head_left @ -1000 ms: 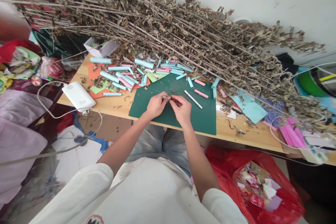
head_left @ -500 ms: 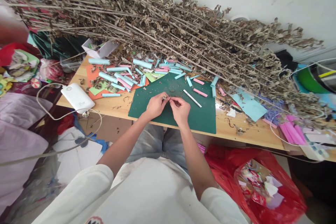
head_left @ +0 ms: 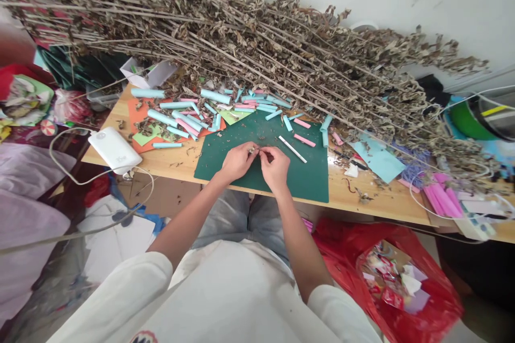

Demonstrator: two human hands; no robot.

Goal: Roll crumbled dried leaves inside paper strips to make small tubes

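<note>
Over a dark green cutting mat (head_left: 306, 179), my left hand (head_left: 238, 162) is closed on a small bit of dried leaf (head_left: 252, 150). My right hand (head_left: 276, 167) pinches beside it, its fingertips meeting those of the left. Whatever lies between the right fingertips is too small to make out fully; it looks like dried plant crumbs. A thin white stick or tube (head_left: 293, 149) rests on the mat to the right of my hands. Past them lie several rolled paper tubes, blue (head_left: 161, 117) and pink (head_left: 304, 140).
Dried leafy stalks (head_left: 241, 37) lie heaped across the back of the wooden table (head_left: 386, 209). A white power bank (head_left: 115, 150) with a cable sits at the left edge. A red plastic bag (head_left: 426, 262) of scraps stands below, right. Blue paper (head_left: 380, 158) lies right of the mat.
The whole view has shifted slightly, with the table appearing a little further left. My hands stay together in nearly the same place, with only small finger movement.
</note>
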